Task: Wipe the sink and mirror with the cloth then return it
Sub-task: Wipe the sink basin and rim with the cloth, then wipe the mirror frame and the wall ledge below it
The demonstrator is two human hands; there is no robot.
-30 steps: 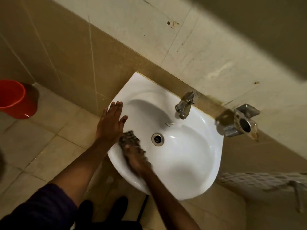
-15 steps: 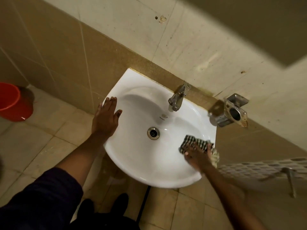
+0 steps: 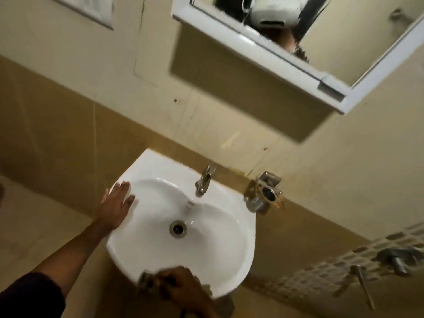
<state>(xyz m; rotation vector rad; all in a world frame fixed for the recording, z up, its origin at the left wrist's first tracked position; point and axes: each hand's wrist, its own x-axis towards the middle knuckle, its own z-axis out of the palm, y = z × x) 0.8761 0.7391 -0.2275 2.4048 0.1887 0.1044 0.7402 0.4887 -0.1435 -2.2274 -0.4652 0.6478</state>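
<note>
A white wall-mounted sink (image 3: 220, 255) fills the lower middle, with a drain (image 3: 178, 228) in its bowl and a chrome tap (image 3: 203, 182) at the back. My left hand (image 3: 115, 206) lies flat, fingers spread, on the sink's left rim. My right hand (image 3: 177, 286) is at the sink's front rim, blurred, closed on the checked cloth (image 3: 146, 281), which shows only as a dark edge left of the fingers. A white-framed mirror (image 3: 344, 40) hangs on the wall at upper right.
A metal wall holder (image 3: 266, 193) is fixed right of the sink. Further right, a chrome valve with a lever (image 3: 394, 260) sticks out from a mosaic tile band. A white-framed panel (image 3: 91, 8) is at upper left. Beige tiled wall and floor surround the sink.
My right hand has swept the cloth from the sink's right rim to its front rim. The view has tilted up, bringing the mirror into sight. My left hand stays on the left rim.
</note>
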